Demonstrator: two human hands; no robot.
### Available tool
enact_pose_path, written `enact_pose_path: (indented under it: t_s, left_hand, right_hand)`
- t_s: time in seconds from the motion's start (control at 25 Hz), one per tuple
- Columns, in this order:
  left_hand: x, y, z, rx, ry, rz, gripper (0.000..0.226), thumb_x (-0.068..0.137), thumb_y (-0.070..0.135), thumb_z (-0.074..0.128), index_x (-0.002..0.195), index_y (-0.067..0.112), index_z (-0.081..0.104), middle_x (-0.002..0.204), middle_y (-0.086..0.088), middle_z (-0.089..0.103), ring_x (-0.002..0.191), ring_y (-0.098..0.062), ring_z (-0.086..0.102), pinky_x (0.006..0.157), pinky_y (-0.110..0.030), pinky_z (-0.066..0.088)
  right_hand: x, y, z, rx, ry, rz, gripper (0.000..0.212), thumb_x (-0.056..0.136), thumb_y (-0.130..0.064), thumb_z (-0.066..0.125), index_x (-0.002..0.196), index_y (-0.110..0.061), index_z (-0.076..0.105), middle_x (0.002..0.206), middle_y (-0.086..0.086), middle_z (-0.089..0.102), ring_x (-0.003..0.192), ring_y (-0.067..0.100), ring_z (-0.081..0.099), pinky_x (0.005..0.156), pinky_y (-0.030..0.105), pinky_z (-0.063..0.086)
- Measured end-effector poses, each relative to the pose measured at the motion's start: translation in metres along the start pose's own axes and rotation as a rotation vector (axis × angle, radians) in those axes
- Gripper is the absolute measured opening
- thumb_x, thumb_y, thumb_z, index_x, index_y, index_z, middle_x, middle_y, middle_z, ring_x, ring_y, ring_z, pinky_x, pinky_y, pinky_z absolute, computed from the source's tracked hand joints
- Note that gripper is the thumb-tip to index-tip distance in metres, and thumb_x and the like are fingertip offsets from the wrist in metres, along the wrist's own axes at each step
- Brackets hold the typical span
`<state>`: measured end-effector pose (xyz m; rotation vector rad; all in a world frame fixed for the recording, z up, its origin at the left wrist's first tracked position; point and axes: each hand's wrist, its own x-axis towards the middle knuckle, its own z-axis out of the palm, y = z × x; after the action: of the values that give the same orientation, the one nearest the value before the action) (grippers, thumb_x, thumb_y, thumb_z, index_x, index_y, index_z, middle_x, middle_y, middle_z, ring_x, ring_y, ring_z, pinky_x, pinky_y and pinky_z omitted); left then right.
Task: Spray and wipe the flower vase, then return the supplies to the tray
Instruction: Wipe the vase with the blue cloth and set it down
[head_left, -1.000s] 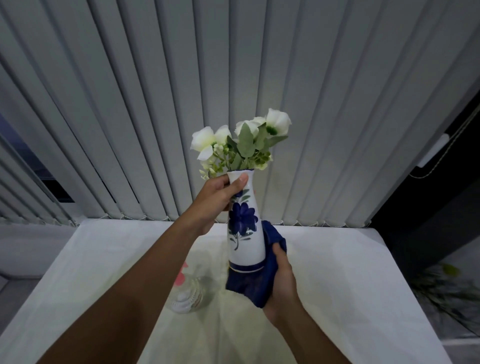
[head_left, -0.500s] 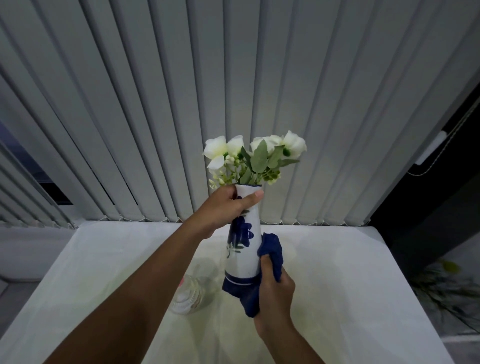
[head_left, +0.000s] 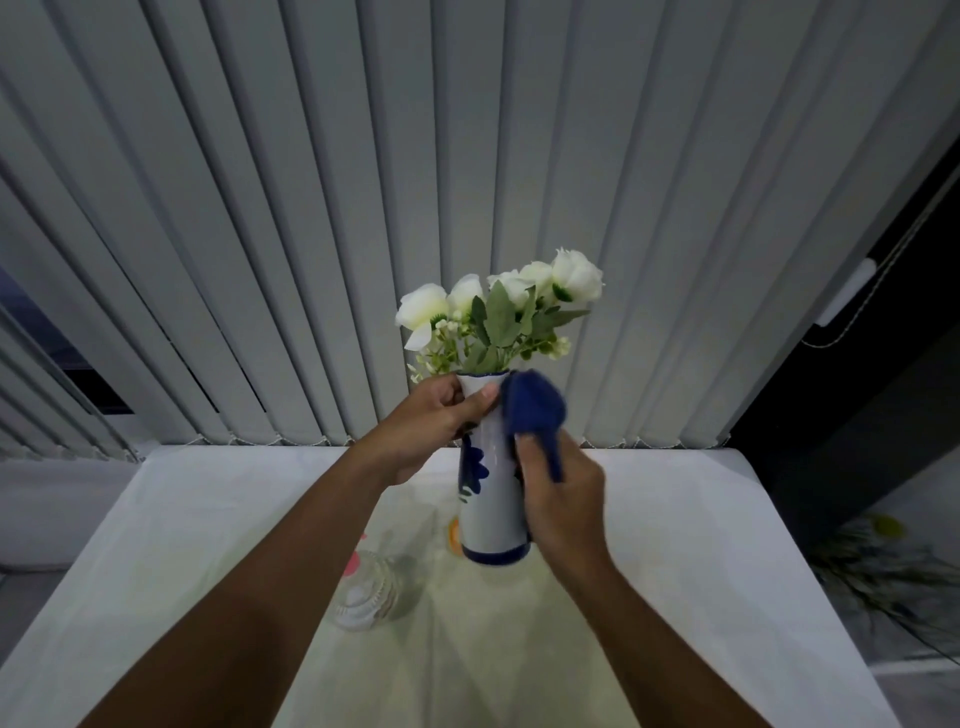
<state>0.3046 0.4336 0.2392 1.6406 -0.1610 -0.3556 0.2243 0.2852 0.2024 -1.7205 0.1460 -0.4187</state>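
A white flower vase (head_left: 491, 512) with blue flower painting and a blue base is held up above the table. White flowers (head_left: 498, 312) with green leaves stick out of its top. My left hand (head_left: 439, 423) grips the vase's neck just under the rim. My right hand (head_left: 563, 499) presses a dark blue cloth (head_left: 532, 410) against the vase's right side, with the cloth bunched up near the rim. A clear ribbed spray bottle (head_left: 366, 597) with a pink part stands on the table below my left forearm, partly hidden by it.
The table (head_left: 701, 571) has a pale cloth and ends at grey vertical blinds (head_left: 467, 182) behind. A small orange thing (head_left: 453, 532) shows just left of the vase's base. Dark floor with green stems (head_left: 883, 577) lies right of the table.
My right hand has slid the blue cloth up from the vase's base to its neck. The vase has turned, so less of the blue flower faces me.
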Motion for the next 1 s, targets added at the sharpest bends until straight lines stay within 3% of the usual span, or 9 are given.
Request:
enact_pose_path:
  t_s: [0.04, 0.12, 0.24, 0.36, 0.44, 0.64, 0.84, 0.92, 1.0]
  left_hand:
    - [0.001, 0.001, 0.001, -0.019, 0.016, 0.002, 0.016, 0.101, 0.030, 0.059, 0.099, 0.015, 0.065, 0.084, 0.006, 0.074, 0.078, -0.012, 0.067, 0.070, -0.024, 0.053]
    - [0.000, 0.003, -0.001, -0.066, 0.035, -0.001, 0.016, 0.102, 0.028, 0.057, 0.105, 0.015, 0.067, 0.089, 0.006, 0.078, 0.081, -0.011, 0.073, 0.071, -0.022, 0.058]
    - [-0.004, 0.003, -0.011, -0.094, 0.059, -0.011, 0.021, 0.103, 0.028, 0.057, 0.116, 0.015, 0.067, 0.110, -0.003, 0.079, 0.095, -0.015, 0.076, 0.086, -0.032, 0.060]
    - [-0.006, 0.000, -0.016, -0.089, 0.073, -0.018, 0.029, 0.102, 0.029, 0.058, 0.124, 0.012, 0.066, 0.119, -0.011, 0.077, 0.109, -0.026, 0.074, 0.096, -0.042, 0.057]
    - [-0.006, -0.001, -0.013, -0.073, 0.051, -0.017, 0.030, 0.102, 0.030, 0.058, 0.124, 0.011, 0.066, 0.120, -0.012, 0.076, 0.111, -0.031, 0.072, 0.098, -0.046, 0.055]
    - [-0.009, 0.009, -0.005, -0.098, -0.014, 0.008, 0.021, 0.102, 0.028, 0.056, 0.115, 0.015, 0.067, 0.104, 0.002, 0.079, 0.096, -0.013, 0.073, 0.092, -0.034, 0.058]
    - [-0.008, 0.012, -0.013, -0.068, -0.052, 0.081, 0.033, 0.103, 0.023, 0.054, 0.128, 0.003, 0.062, 0.122, -0.008, 0.075, 0.106, -0.016, 0.073, 0.090, -0.030, 0.060]
    - [-0.007, 0.008, -0.013, -0.105, -0.077, 0.069, 0.034, 0.103, 0.022, 0.053, 0.132, 0.004, 0.060, 0.126, -0.008, 0.074, 0.110, -0.017, 0.072, 0.092, -0.029, 0.059]
    - [-0.006, 0.003, -0.011, -0.133, -0.096, 0.053, 0.036, 0.104, 0.025, 0.050, 0.135, 0.007, 0.058, 0.127, -0.002, 0.073, 0.114, -0.018, 0.070, 0.094, -0.033, 0.058]
  right_hand:
    - [-0.010, 0.008, 0.006, -0.068, -0.069, -0.107, 0.009, 0.095, -0.022, 0.065, 0.100, -0.019, 0.072, 0.087, -0.012, 0.074, 0.079, -0.005, 0.066, 0.069, 0.008, 0.049]
    - [-0.034, 0.033, 0.010, -0.104, -0.158, -0.282, 0.043, 0.095, -0.020, 0.065, 0.137, -0.011, 0.060, 0.131, 0.005, 0.067, 0.116, -0.004, 0.061, 0.093, 0.010, 0.049]
    - [-0.066, 0.071, 0.002, -0.103, -0.255, -0.419, 0.060, 0.101, -0.036, 0.059, 0.155, -0.034, 0.034, 0.158, -0.014, 0.043, 0.143, 0.007, 0.043, 0.113, 0.018, 0.038]
    - [-0.076, 0.084, -0.006, -0.027, -0.223, -0.334, 0.056, 0.099, -0.043, 0.059, 0.151, -0.031, 0.044, 0.148, -0.025, 0.051, 0.130, 0.005, 0.056, 0.105, 0.017, 0.047]
    - [-0.060, 0.069, -0.002, 0.033, -0.143, -0.243, 0.037, 0.093, -0.031, 0.063, 0.130, -0.030, 0.065, 0.116, -0.029, 0.070, 0.096, -0.001, 0.069, 0.081, 0.014, 0.055]
    - [-0.010, 0.019, 0.006, 0.137, -0.127, 0.218, 0.015, 0.103, -0.028, 0.055, 0.097, -0.023, 0.068, 0.085, -0.004, 0.073, 0.081, 0.020, 0.069, 0.057, 0.014, 0.054]
    - [-0.018, 0.035, 0.004, 0.556, -0.163, 0.789, 0.028, 0.097, -0.046, 0.060, 0.109, -0.025, 0.074, 0.106, 0.011, 0.079, 0.104, 0.039, 0.071, 0.087, 0.061, 0.058]
    - [-0.024, 0.037, 0.001, 0.813, -0.217, 0.932, 0.043, 0.093, -0.044, 0.065, 0.126, -0.016, 0.067, 0.119, 0.014, 0.075, 0.113, 0.041, 0.066, 0.096, 0.061, 0.053]
    - [-0.025, 0.030, -0.001, 0.980, -0.252, 0.929, 0.055, 0.085, -0.036, 0.075, 0.129, -0.007, 0.061, 0.119, 0.016, 0.068, 0.108, 0.037, 0.060, 0.089, 0.051, 0.055]
